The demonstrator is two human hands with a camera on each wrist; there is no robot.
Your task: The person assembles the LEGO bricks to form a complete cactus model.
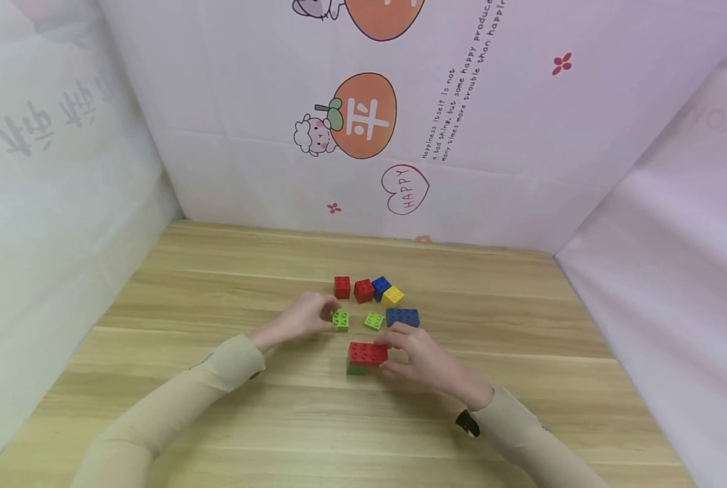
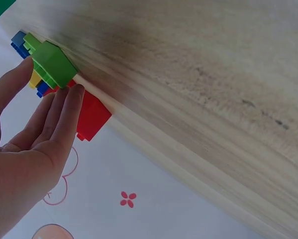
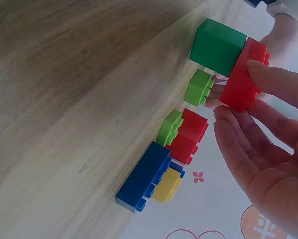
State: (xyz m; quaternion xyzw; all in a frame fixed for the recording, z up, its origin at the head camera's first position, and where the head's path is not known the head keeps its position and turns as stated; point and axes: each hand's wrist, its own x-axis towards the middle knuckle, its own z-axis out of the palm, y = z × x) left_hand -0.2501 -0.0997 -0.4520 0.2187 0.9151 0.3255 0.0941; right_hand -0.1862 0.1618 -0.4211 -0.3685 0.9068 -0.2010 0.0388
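Observation:
My right hand (image 1: 421, 359) holds a long red brick (image 1: 367, 352) near its right end. In the right wrist view the thumb lies on the red brick's side and the fingers are at its end. The red brick sits on a dark green brick (image 3: 217, 47), overhanging it toward the right hand. My left hand (image 1: 305, 315) reaches to a lime green brick (image 1: 341, 320), thumb and fairly straight fingertips at its edges. In the left wrist view this lime green brick (image 2: 54, 63) shows between thumb and fingers.
A second lime green brick (image 1: 373, 320) and a long blue brick (image 1: 402, 317) lie ahead of the right hand. Behind them stand two red bricks (image 1: 341, 287), a small blue brick (image 1: 380, 287) and a yellow brick (image 1: 393, 296). Printed white cloth (image 1: 247, 169) walls the wooden table (image 1: 265, 434).

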